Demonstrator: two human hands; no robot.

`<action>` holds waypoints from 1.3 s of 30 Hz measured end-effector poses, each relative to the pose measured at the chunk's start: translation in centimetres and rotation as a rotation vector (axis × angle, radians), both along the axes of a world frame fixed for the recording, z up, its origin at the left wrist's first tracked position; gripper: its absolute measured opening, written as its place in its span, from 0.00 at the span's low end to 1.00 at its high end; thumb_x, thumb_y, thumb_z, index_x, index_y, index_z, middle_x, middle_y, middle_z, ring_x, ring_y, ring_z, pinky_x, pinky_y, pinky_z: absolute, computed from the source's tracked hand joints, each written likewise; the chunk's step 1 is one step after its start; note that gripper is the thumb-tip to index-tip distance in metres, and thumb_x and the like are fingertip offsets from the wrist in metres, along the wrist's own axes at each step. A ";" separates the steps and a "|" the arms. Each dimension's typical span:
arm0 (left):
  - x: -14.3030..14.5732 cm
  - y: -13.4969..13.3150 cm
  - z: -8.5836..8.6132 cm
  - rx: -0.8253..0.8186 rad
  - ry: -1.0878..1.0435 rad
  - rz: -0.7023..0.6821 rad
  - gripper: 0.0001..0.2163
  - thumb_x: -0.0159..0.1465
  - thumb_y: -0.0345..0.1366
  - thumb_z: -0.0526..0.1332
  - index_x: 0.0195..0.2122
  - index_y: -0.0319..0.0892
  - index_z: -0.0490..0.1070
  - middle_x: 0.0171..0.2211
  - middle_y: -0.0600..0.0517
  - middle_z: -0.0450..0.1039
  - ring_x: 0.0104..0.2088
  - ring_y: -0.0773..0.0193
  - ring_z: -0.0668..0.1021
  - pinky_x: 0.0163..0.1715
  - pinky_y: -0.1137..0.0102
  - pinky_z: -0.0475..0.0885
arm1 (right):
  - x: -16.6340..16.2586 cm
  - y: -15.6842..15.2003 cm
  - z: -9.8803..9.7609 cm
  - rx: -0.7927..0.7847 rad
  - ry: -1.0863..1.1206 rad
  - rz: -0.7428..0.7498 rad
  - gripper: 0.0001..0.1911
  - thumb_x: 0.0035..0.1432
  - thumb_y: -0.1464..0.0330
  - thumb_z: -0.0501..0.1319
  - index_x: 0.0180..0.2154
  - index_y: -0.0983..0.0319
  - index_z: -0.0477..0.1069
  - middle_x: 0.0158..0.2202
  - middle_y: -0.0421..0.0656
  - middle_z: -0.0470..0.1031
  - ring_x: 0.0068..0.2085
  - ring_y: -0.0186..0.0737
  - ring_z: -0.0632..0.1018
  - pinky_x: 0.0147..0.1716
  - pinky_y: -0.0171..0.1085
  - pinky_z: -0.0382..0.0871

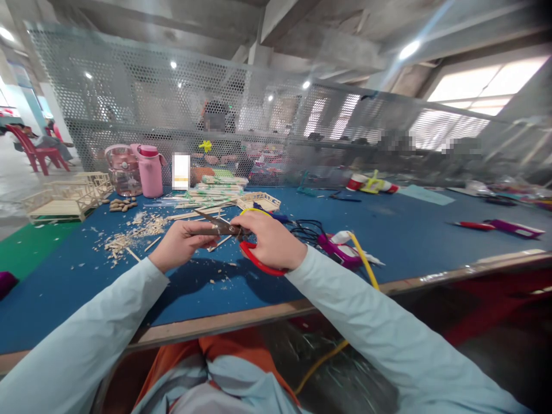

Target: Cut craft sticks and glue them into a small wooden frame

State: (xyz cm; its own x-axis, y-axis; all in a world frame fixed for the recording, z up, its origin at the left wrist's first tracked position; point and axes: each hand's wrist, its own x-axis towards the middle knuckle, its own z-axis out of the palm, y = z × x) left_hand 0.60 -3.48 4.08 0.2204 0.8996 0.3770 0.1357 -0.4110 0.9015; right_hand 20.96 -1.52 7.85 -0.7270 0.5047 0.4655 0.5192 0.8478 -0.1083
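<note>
My right hand grips a pair of scissors with a red handle, over the near part of the blue table. Their blades are spread and point left toward my left hand. The fingers of that hand are pinched together right at the lower blade. Whatever they hold, if anything, is too small or hidden to make out. Below and behind the blades lie thin wooden sticks. A pile of small wood clippings spreads beside my left hand. A small wooden frame piece lies just beyond the scissors.
Wooden stick models stand at the far left, near a pink bottle, a clear jug and peanuts. Bundled sticks lie behind my hands. A purple tool with cables sits at right. Mesh panels rise behind.
</note>
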 end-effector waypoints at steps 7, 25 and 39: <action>-0.2 -0.3 0.3 0.089 0.105 -0.001 0.10 0.54 0.36 0.60 0.34 0.39 0.77 0.24 0.51 0.74 0.25 0.66 0.74 0.27 0.73 0.71 | 0.0 0.0 -0.1 -0.015 0.019 0.040 0.19 0.43 0.74 0.57 0.41 0.64 0.67 0.38 0.48 0.71 0.39 0.42 0.70 0.40 0.41 0.64; 0.2 -0.8 0.8 0.129 0.092 0.033 0.11 0.54 0.41 0.60 0.27 0.37 0.75 0.21 0.50 0.74 0.24 0.65 0.74 0.27 0.72 0.72 | -0.4 -0.1 -0.3 -0.052 0.026 0.060 0.15 0.44 0.74 0.55 0.38 0.65 0.68 0.33 0.46 0.72 0.33 0.38 0.69 0.34 0.35 0.63; 0.3 0.0 -0.2 0.083 0.045 0.097 0.09 0.53 0.38 0.59 0.23 0.38 0.74 0.21 0.51 0.73 0.25 0.65 0.73 0.28 0.71 0.71 | -0.3 0.1 -0.5 0.021 -0.017 -0.040 0.15 0.46 0.76 0.53 0.38 0.64 0.68 0.32 0.45 0.72 0.31 0.37 0.69 0.32 0.33 0.60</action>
State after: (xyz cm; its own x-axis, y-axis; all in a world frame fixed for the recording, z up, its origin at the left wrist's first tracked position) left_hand 0.95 -3.48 3.92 0.1520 0.8838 0.4425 0.2184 -0.4667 0.8570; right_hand 20.64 -1.40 7.40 -0.7139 0.5241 0.4643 0.5546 0.8281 -0.0819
